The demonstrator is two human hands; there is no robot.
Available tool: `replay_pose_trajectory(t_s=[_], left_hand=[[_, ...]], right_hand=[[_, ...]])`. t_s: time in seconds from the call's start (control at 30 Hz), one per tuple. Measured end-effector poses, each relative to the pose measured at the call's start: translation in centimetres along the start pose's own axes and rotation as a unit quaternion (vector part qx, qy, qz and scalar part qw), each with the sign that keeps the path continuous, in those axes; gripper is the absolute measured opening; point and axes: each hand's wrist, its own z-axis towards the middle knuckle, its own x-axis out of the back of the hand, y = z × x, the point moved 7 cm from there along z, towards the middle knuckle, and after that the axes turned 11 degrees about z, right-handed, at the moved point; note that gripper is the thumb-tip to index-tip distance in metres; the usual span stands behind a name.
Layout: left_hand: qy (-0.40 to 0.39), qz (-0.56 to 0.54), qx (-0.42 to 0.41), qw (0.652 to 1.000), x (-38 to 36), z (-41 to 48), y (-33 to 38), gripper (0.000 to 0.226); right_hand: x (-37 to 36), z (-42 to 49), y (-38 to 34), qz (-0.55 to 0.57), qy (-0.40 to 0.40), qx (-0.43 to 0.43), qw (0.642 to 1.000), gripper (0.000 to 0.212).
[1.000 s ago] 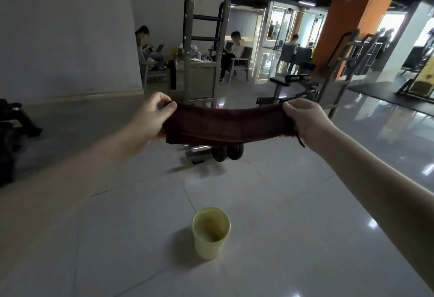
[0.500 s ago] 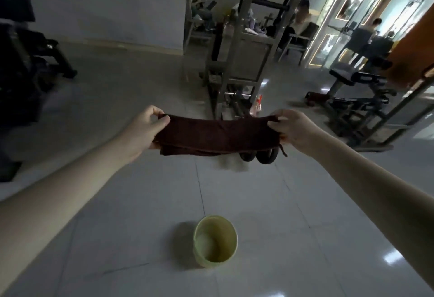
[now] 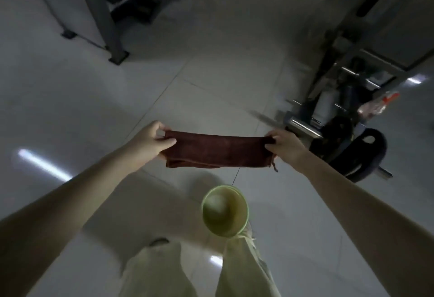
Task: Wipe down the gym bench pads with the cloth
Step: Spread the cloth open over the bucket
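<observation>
At 11 o'clock, a grey steel upright (image 3: 101, 15) stood planted on the tiled floor (image 3: 211, 90). Coming across, the left hand (image 3: 150, 141) was at 9 o'clock of the cloth (image 3: 218, 153), with its fingers (image 3: 168, 141) and thumb pinched tight on that end. The dark brown cloth was folded into a long band and pulled out between both hands, up in the air above the floor, with its lower layers sagging a touch. Straight down at 6 o'clock of it, a yellow-green plastic cup (image 3: 234, 224) sat on the floor, just ahead of the pale trouser legs (image 3: 159, 271). Over at 3 o'clock of the cloth, the right hand (image 3: 286, 147) pinched the other end, a loose thread dangling below. Further out at 3 o'clock lay a dark weight plate (image 3: 366, 156). No bench pad was in view.

The cloth looked soft, light and limp, so it would likely flop the instant one end went free. For wiping, it seemed better gathered into one palm as a thick pad than held by its corners. Whether it was damp could not be told.
</observation>
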Motion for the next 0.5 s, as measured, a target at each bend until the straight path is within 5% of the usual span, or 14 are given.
replay_pose_trajectory(t_s=[0.3, 0.5], left_hand=[[0.135, -0.099, 0.222, 0.961, -13.0, -10.6, -8.8, 0.021], [0.198, -0.170, 0.309, 0.915, -18.9, -15.7, -14.7, 0.023]], right_hand=[[-0.3, 3.6, 5.1, -0.123, -0.244, 0.021, 0.962, 0.026], [-5.4, 3.0, 7.5, -0.219, -0.310, 0.084, 0.921, 0.030]])
